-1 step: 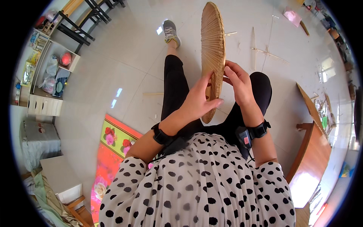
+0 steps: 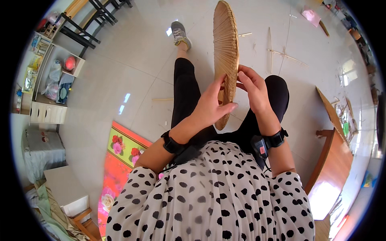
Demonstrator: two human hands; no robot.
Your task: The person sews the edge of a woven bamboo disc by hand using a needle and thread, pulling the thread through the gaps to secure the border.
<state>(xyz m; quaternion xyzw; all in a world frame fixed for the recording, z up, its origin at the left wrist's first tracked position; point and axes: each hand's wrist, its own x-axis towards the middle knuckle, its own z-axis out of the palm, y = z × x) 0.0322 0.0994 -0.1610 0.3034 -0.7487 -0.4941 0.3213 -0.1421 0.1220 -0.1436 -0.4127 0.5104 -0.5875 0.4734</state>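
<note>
A tan, pleated palm-leaf fan [image 2: 224,44] with a braided rim stands upright, nearly edge-on, above my knees. My left hand [image 2: 207,105] grips its lower part, thumb along the rim and fingers on the pleated face. On the other side, my right hand [image 2: 256,90] has its thumb and bent fingers drawn together against the rim. Part of those fingertips is hidden behind the fan. Dark straps with small devices circle both wrists.
Thin straw strips [image 2: 287,58] lie on the tiled floor ahead. A wooden board [image 2: 331,156] stands at right, and a flowered mat [image 2: 116,168] lies at left. Shelves [image 2: 46,108] and black-legged benches [image 2: 82,32] line the left. A pink item [image 2: 311,17] lies far right.
</note>
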